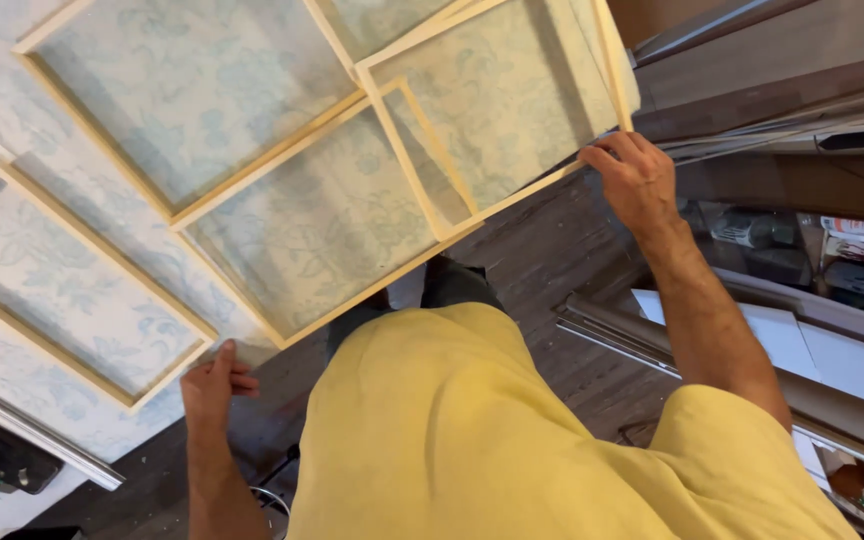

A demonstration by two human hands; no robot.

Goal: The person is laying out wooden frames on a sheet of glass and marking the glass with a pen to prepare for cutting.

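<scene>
At the right of the frame, above centre, the right hand [634, 180] closes its fingers over the lower corner of a pale wooden frame [497, 95] that fills the upper middle of the picture, tilted, with floral blue-and-white patterned sheet showing through it. At the lower left, the left hand [214, 382] pinches the bottom corner of a larger wooden frame [317, 235] lying in the centre, just under the first and overlapping it. Two more frames [62, 290] lie at the left and upper left on the patterned sheet. A yellow shirt [512, 440] fills the lower centre, above dark wood flooring [542, 250].
</scene>
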